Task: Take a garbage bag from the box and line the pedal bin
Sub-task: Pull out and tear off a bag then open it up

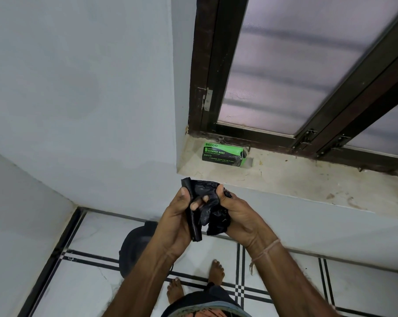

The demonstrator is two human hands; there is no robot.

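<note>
Both hands are closed on a crumpled black garbage bag [208, 211], held up in front of the windowsill [285, 177]: the left hand [177, 223] pinches one folded edge, the right hand [234, 216] grips the bunched rest. Only the head view shows this. Behind them the green garbage bag box [223, 154] lies on the sill, so the bag is out and, I judge, being teased open. Low on the floor, partly hidden by the left forearm, sits the dark pedal bin [134, 248]. Next, the mouth must be found, spread, and carried down to it.
</note>
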